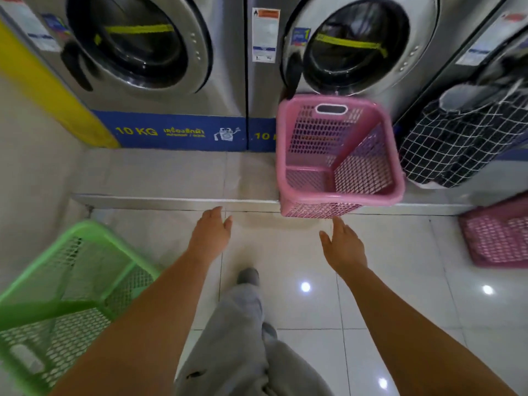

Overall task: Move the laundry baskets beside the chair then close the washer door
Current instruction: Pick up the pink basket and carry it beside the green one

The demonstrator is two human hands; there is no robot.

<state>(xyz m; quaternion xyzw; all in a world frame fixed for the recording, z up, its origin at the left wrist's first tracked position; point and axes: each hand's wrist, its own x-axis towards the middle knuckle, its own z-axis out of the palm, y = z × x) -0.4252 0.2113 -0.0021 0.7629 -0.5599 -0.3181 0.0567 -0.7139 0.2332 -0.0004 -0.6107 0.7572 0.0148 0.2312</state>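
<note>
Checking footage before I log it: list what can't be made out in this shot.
- Chair: outside the head view.
- Second pink basket: cut off by the right edge.
- Green basket: cut by the left edge, an arm across it.
- Washer labels: small print blurred.
- Right machine: door hidden by checked fabric.

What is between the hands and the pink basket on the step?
Nothing visible. Both the left hand and the right hand are open and empty, reaching over bare floor tile toward the pink basket. Only a low step edge lies ahead, below the hands' path.
</note>
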